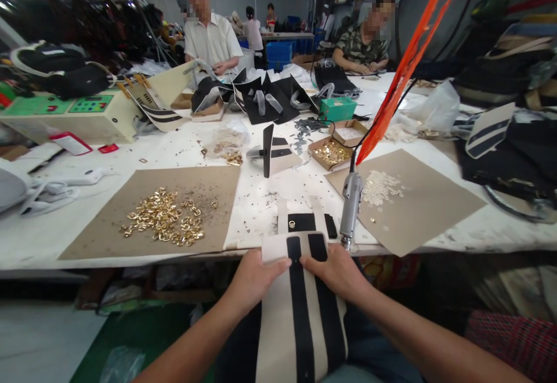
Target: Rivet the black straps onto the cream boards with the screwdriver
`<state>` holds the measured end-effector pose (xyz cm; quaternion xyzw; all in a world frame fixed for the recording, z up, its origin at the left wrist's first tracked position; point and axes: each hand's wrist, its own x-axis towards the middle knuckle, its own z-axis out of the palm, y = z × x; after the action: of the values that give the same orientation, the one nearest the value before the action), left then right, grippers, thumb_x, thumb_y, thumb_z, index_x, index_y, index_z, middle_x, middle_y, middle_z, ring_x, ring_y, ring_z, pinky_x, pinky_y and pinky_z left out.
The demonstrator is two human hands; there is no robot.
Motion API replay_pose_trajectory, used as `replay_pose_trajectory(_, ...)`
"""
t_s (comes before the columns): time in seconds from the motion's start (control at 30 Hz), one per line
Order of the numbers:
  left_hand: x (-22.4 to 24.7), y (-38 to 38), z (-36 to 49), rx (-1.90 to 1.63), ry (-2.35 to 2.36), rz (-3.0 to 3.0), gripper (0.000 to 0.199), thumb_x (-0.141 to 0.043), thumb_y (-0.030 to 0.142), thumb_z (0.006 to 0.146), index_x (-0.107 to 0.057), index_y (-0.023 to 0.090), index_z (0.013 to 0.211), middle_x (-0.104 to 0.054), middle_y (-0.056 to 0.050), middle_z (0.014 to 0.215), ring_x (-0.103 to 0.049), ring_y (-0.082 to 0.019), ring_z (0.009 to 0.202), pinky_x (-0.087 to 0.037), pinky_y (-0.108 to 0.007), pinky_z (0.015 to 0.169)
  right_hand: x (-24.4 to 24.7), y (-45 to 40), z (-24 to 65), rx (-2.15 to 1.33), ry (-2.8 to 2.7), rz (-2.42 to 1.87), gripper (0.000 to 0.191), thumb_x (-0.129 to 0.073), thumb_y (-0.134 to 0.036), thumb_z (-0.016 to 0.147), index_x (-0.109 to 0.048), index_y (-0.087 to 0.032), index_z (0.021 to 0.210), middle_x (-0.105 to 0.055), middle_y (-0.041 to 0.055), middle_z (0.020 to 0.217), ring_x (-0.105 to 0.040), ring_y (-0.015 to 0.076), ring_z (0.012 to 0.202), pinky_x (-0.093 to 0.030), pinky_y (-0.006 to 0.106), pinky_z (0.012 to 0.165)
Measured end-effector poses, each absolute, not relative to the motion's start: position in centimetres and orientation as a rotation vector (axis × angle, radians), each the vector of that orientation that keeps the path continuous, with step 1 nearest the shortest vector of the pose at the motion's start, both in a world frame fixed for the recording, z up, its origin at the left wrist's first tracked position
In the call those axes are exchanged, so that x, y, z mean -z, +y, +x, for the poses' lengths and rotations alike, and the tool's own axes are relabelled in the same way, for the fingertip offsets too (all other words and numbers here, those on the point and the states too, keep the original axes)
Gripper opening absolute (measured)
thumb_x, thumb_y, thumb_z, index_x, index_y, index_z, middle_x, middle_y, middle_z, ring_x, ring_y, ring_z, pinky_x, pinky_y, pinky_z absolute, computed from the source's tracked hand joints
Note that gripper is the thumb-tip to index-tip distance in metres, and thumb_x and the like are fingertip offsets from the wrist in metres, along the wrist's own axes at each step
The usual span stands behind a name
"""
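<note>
A cream panel with black stripes (277, 325) lies over the lap, its top end up at the table's edge. My left hand (256, 275) grips its left side, thumb flat on the front near a black stripe. On the right side my right hand (342, 270) grips it too, the two thumb tips close together. Fingers under the panel are hidden. Just beyond it, a black strap piece with a gold ring (300, 222) lies at the table edge. A grey electric screwdriver (350, 209) hangs upright to the right of the panel.
Gold metal fittings (163, 217) lie on brown card at left. White washers (380, 187) sit on another card (430, 197) at right. Beyond are a box of gold parts (331, 152), a green box (338, 108) and black pieces (278, 96). Orange cords hang at right; people work across the table.
</note>
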<state>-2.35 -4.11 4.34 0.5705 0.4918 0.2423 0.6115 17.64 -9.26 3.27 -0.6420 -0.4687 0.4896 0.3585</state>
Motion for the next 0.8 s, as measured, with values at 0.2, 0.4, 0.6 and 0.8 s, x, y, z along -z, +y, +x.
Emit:
replay_pose_trajectory(0.2, -4.8, -1.3, -0.9, -0.565, 1.276, 1.446, 0.036, -0.075, 0.039, 0.077, -0.08, 0.016, 0.106, -0.082, -0.01, 0.106, -0.074, -0.034, 0.103, -0.055, -0.043, 0.096, -3.8, -7.2, 17.8, -0.967, -1.295, -1.804, 0.025, -0.068, -0.042, 0.086, -0.076, -0.018, 0.085, -0.08, 0.0074, 0.086, -0.075, 0.0256, 0.081, -0.055, 0.03, 0.068)
replay_pose_trajectory(0.4, -5.2, 2.1, 0.3, -0.539, 1.298, 1.464, 0.028, -0.074, 0.032, 0.074, -0.081, 0.015, 0.096, -0.082, -0.009, 0.097, -0.076, -0.033, 0.093, -0.057, -0.038, 0.082, -4.9, -3.4, 18.5, -0.81, -1.472, -1.988, 0.025, -0.068, -0.041, 0.086, -0.076, -0.018, 0.081, -0.078, 0.0084, 0.082, -0.073, 0.0261, 0.08, -0.05, 0.03, 0.068)
replay_pose_trajectory(0.6, -4.4, 3.3, 0.7, -0.532, 1.274, 1.506, 0.028, -0.073, 0.029, 0.074, -0.081, 0.017, 0.098, -0.082, -0.008, 0.099, -0.075, -0.031, 0.094, -0.057, -0.037, 0.082, -5.0, -2.4, 18.8, -0.831, -1.522, -1.965, 0.021, -0.066, -0.036, 0.087, -0.076, -0.019, 0.081, -0.078, 0.0072, 0.083, -0.072, 0.0242, 0.08, -0.048, 0.028, 0.068)
replay_pose_trajectory(0.8, -3.7, 3.7, 0.5, -0.533, 1.275, 1.549, 0.023, -0.071, 0.028, 0.076, -0.081, 0.018, 0.095, -0.082, -0.006, 0.097, -0.075, -0.029, 0.092, -0.056, -0.036, 0.085, -4.7, -1.6, 18.9, -0.799, -1.567, -1.992, 0.02, -0.065, -0.034, 0.087, -0.074, -0.019, 0.077, -0.077, 0.0071, 0.081, -0.071, 0.024, 0.079, -0.046, 0.028, 0.066)
